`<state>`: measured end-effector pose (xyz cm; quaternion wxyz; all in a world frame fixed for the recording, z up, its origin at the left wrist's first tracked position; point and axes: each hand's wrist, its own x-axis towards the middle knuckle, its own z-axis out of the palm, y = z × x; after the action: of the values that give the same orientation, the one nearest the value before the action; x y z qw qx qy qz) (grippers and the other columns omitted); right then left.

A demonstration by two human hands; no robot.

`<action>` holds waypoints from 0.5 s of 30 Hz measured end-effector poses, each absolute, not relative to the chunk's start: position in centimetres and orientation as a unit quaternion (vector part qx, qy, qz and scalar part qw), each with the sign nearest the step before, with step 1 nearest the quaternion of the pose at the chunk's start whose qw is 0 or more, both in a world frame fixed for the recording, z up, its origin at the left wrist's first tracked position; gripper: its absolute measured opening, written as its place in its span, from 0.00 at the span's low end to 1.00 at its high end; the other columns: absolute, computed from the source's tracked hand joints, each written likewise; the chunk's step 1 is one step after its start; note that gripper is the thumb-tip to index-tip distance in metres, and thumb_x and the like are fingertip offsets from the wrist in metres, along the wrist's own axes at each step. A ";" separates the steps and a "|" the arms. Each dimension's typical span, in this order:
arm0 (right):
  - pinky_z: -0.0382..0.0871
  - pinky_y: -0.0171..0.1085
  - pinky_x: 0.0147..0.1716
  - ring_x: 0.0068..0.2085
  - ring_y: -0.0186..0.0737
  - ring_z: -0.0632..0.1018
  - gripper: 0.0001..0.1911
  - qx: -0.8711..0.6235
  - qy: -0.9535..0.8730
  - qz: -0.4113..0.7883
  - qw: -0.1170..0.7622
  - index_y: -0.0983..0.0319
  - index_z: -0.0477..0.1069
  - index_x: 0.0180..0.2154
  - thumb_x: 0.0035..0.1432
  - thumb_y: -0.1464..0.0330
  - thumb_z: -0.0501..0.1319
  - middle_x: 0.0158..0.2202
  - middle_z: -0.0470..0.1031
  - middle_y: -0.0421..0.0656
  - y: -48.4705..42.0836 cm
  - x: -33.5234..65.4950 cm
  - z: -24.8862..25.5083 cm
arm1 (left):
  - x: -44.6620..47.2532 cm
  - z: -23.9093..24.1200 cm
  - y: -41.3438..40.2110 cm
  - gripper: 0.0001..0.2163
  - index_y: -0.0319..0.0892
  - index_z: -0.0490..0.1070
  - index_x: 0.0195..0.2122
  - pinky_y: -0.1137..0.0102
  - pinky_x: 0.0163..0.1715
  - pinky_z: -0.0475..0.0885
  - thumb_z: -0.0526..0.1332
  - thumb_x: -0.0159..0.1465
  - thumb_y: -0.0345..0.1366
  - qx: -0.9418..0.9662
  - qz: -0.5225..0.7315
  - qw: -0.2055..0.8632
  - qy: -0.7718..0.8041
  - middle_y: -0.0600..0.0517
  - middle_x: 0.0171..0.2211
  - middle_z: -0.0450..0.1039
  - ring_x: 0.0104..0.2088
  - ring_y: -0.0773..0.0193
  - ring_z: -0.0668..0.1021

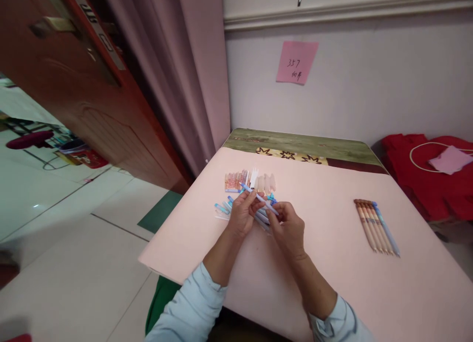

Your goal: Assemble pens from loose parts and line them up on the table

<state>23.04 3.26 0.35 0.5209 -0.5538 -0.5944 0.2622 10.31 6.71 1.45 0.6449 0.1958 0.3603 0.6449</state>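
One blue pen [263, 201] is up over the table [325, 278], kinda slanted. Left hand [243, 214] has it pinched around the middle, right hand [290, 228] is closed on the lower end. Loose pen parts [232, 181] nearby, row of pens [374, 227] off right.

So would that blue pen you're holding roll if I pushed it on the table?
Perhaps: the blue pen looks rounded and slim. It's probably stiff, since it looks straight, and likely light, because fingertips hold it.
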 end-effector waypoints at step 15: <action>0.66 0.32 0.24 0.22 0.35 0.74 0.17 -0.584 -0.601 0.271 0.474 0.60 0.73 0.38 0.58 0.53 0.60 0.23 0.75 0.37 3.3 23.5 0.7 | 10.5 1.7 6.5 0.12 0.35 0.73 0.34 0.76 0.33 0.78 0.71 0.55 0.37 0.225 0.628 0.652 0.360 0.46 0.34 0.79 0.33 0.66 0.81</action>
<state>23.49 3.26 0.73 0.4736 -0.5844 -0.6008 0.2705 10.45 6.46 1.74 0.6523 0.2253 0.3604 0.6276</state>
